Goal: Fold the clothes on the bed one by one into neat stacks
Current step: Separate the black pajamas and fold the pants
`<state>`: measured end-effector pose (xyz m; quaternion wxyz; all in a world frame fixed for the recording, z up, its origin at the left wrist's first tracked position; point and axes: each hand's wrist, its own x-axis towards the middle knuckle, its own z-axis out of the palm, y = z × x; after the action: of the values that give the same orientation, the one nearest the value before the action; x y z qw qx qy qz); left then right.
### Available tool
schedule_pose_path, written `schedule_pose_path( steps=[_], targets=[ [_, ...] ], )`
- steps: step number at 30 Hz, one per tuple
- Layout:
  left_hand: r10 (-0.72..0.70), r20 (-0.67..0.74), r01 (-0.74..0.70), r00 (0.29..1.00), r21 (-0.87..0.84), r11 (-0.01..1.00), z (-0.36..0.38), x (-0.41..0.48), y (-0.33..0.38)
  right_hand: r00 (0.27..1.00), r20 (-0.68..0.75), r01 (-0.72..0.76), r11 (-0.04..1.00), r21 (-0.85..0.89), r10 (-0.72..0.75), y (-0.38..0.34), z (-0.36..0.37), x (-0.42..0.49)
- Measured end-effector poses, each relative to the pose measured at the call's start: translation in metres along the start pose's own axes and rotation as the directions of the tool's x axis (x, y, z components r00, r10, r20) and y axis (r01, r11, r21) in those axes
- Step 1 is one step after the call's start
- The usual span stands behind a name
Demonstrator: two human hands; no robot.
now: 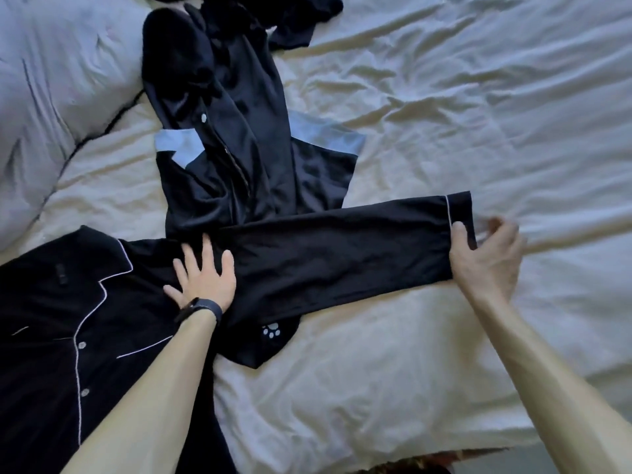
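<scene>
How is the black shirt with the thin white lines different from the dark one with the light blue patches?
The black shirt has thin white piping; the blue-patched garment has wide light-blue panels. The black shirt lies spread out, its sleeve stretched sideways, with the left hand pressing it flat and the right hand pinching its end; the blue-patched garment lies rumpled farther up. Both are dark, have pale buttons and lie on the bed.

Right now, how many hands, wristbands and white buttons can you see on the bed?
Hands: 2, the left hand pressing flat on the black shirt, the right hand pinching its cuff
Wristband: 1, on the left wrist
White buttons: 3, two on the black shirt, one on the navy garment
Total: 6
</scene>
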<state>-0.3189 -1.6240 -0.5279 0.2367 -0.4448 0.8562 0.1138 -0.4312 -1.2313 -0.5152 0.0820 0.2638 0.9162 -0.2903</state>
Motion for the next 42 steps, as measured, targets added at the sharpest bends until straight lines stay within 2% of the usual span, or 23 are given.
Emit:
schedule_pose_path(
  steps=[2,4,6,8,9,10,13,16,18,20,23,27,29,32,35,38,40,42],
  targets=[
    [0.08,-0.198,-0.095,0.977,-0.068,0.993,0.012,-0.017,0.006,0.957,-0.104,0.256,0.956,-0.144,-0.272,-0.01,0.008,-0.02],
    [0.196,-0.315,-0.227,0.929,-0.066,0.972,0.025,-0.035,0.014,0.849,-0.037,0.511,0.838,-0.192,-0.527,-0.023,0.025,-0.05],
    [0.299,-0.227,-0.299,0.927,0.034,0.954,0.04,-0.046,0.02,0.735,0.194,0.677,0.717,-0.168,-0.649,-0.035,0.05,-0.086],
    [0.314,-0.103,-0.302,0.944,0.115,0.946,0.049,-0.047,0.02,0.64,0.414,0.758,0.621,-0.201,-0.647,-0.038,0.073,-0.104],
    [0.305,-0.086,-0.294,0.948,0.124,0.948,0.049,-0.042,0.019,0.644,0.486,0.75,0.615,-0.245,-0.591,-0.033,0.08,-0.096],
    [0.304,-0.079,-0.292,0.949,0.127,0.948,0.047,-0.036,0.018,0.69,0.516,0.704,0.638,-0.314,-0.507,-0.026,0.082,-0.081],
    [0.381,-0.036,-0.37,0.924,0.176,0.912,0.033,-0.023,0.014,0.836,0.427,0.536,0.681,-0.499,-0.345,0.002,0.069,-0.044],
    [0.498,0.0,-0.492,0.867,0.163,0.855,0.018,-0.02,-0.003,0.9,0.345,0.425,0.712,-0.559,-0.266,0.0,0.059,-0.053],
    [0.562,-0.024,-0.557,0.827,0.105,0.824,0.014,-0.026,-0.028,0.894,0.342,0.438,0.722,-0.535,-0.289,-0.021,0.065,-0.087],
    [0.576,-0.075,-0.574,0.814,0.05,0.817,0.013,-0.034,-0.063,0.811,0.419,0.579,0.669,-0.466,-0.409,-0.046,0.078,-0.138],
    [0.545,-0.116,-0.55,0.83,-0.01,0.835,0.011,-0.046,-0.141,0.653,0.508,0.744,0.6,-0.294,-0.561,-0.078,0.115,-0.238],
    [0.48,-0.158,-0.478,0.863,0.05,0.877,0.008,-0.042,-0.286,0.483,0.579,0.858,0.485,-0.166,-0.656,-0.117,0.186,-0.371],
    [0.44,-0.181,-0.439,0.879,0.048,0.897,0.002,-0.038,-0.362,0.433,0.595,0.887,0.438,-0.147,-0.677,-0.133,0.222,-0.432],
    [0.287,-0.236,-0.297,0.928,-0.007,0.955,-0.007,-0.036,-0.476,0.366,0.625,0.918,0.38,-0.119,-0.69,-0.15,0.266,-0.516],
    [0.065,-0.252,-0.095,0.966,-0.11,0.989,-0.014,-0.037,-0.579,0.32,0.655,0.929,0.363,-0.074,-0.685,-0.171,0.298,-0.592],
    [-0.117,-0.14,0.092,0.983,-0.173,0.981,-0.014,-0.034,-0.65,0.328,0.734,0.916,0.391,-0.093,-0.595,-0.189,0.325,-0.641],
    [-0.114,-0.05,0.105,0.992,-0.154,0.982,-0.009,-0.032,-0.68,0.329,0.838,0.91,0.385,-0.157,-0.436,-0.194,0.343,-0.653],
    [-0.052,-0.017,0.049,0.999,-0.14,0.989,-0.008,-0.032,-0.692,0.329,0.9,0.915,0.332,-0.229,-0.285,-0.197,0.356,-0.651]
  ],
)
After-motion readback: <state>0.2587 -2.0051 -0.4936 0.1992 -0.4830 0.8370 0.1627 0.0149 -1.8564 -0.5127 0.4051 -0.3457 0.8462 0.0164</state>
